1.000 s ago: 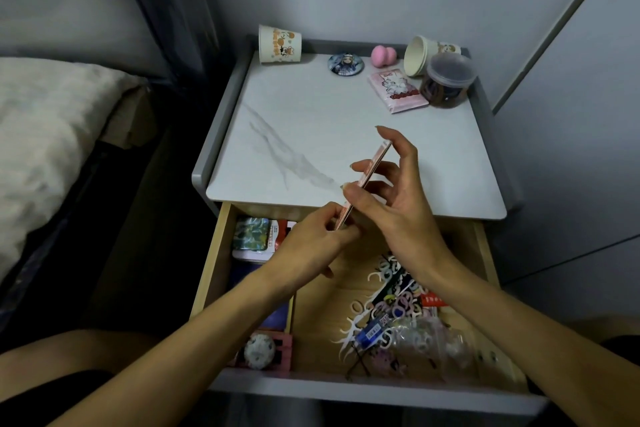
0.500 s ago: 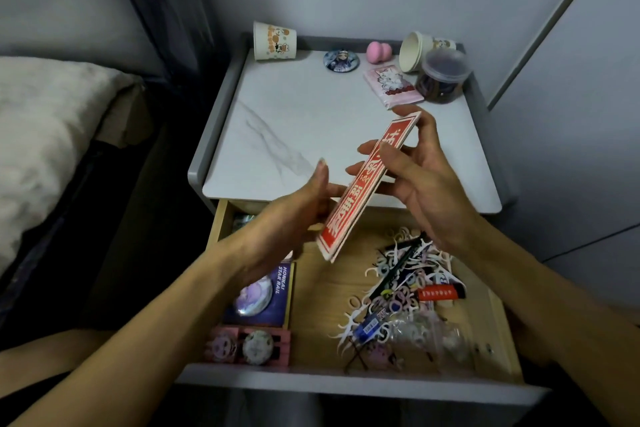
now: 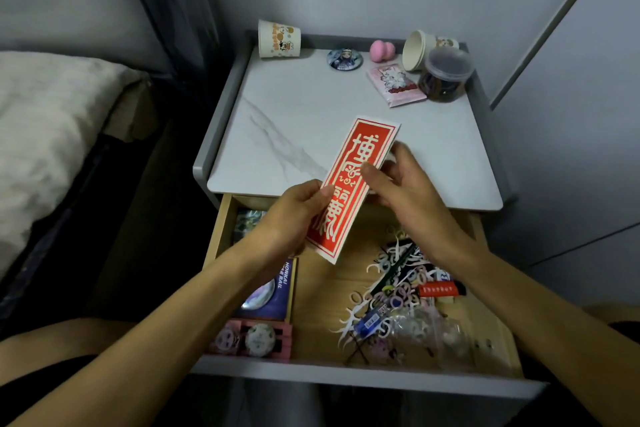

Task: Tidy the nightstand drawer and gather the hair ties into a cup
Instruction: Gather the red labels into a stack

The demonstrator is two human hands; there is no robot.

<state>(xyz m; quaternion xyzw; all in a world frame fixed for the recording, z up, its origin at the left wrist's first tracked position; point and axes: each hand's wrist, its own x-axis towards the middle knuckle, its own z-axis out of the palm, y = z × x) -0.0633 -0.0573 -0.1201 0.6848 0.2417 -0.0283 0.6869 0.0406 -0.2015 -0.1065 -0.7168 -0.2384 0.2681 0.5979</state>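
A long red card [image 3: 349, 194] with pale characters is held face up over the front edge of the nightstand top [image 3: 298, 121]. My left hand [image 3: 292, 217] grips its lower left edge and my right hand [image 3: 401, 184] pinches its right side. Below, the open wooden drawer [image 3: 322, 295] holds a tangle of pale hair ties [image 3: 391, 295] on the right. A printed paper cup [image 3: 278, 39] lies on its side at the back left of the top, and another cup [image 3: 420, 49] lies at the back right.
On the top sit a round badge [image 3: 344, 58], a pink sponge [image 3: 381, 50], a pink packet [image 3: 394, 85] and a lidded clear jar [image 3: 446, 76]. The drawer's left side holds a purple box [image 3: 277, 291] and pink badge case [image 3: 252, 340]. A bed [image 3: 52, 135] lies left.
The card has turned from edge-on to face up. My left hand has moved from beside it to grip its lower left edge. Both hands shifted slightly lower in view.
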